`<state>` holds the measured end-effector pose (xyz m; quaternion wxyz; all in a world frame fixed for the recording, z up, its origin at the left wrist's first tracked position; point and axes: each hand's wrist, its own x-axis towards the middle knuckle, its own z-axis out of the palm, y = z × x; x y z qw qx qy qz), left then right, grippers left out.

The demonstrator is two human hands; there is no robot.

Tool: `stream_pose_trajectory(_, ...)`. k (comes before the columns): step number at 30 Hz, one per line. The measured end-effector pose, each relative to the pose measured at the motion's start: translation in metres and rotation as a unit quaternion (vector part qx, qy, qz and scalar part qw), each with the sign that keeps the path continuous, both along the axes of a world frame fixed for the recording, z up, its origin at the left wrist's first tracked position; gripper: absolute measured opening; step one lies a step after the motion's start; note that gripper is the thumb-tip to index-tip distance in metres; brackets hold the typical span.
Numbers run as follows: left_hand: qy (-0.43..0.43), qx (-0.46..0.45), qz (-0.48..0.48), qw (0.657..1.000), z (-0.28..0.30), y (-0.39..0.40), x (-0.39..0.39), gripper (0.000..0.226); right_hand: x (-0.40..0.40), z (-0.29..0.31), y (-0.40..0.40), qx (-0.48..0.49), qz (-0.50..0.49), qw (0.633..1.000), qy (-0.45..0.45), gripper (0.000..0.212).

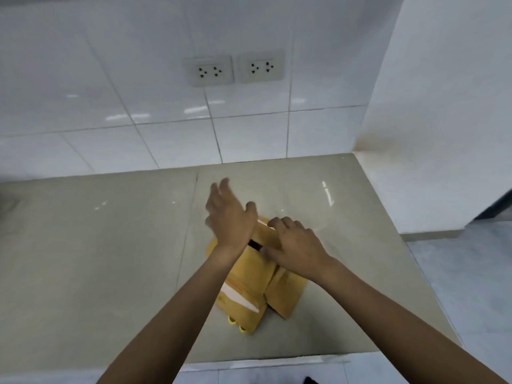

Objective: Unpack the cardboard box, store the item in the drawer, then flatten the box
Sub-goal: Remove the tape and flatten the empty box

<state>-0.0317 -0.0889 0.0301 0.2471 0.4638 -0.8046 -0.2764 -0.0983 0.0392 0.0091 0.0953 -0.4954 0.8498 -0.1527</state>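
Observation:
A yellow-brown cardboard box (250, 284) stands on the beige countertop (97, 259), right of centre, with its flaps spread outward and a strip of white tape on the near flap. My left hand (228, 214) hovers over the far left of the box, fingers straight and apart, holding nothing. My right hand (296, 246) lies palm down on the far flap, fingers pressing it at the dark opening. Something small and yellow (235, 324) peeks out under the box's near edge. No drawer is in view.
A white tiled wall with two double sockets (235, 69) rises behind the counter. A white wall (443, 106) bounds the counter on the right. The counter's front edge (277, 361) runs just below the box, with floor tiles beyond it.

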Motion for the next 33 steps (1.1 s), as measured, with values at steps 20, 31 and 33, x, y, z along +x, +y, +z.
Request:
stream_pose_trajectory(20,0.185,0.484,0.041,0.854,-0.042,-0.019,0.09,0.052,-0.016,-0.022,0.0,-0.014,0.032,0.999,-0.026,0.041)
stream_pose_trajectory(31,0.208,0.651,0.07,0.727,-0.044,-0.021,0.119,0.028,-0.066,-0.029,0.002,-0.114,-0.268,0.874,-0.39,0.022)
stream_pose_trajectory(33,0.18,0.635,0.058,0.749,-0.047,-0.02,0.122,0.034,-0.065,-0.036,0.008,-0.04,-0.228,0.943,-0.237,0.019)
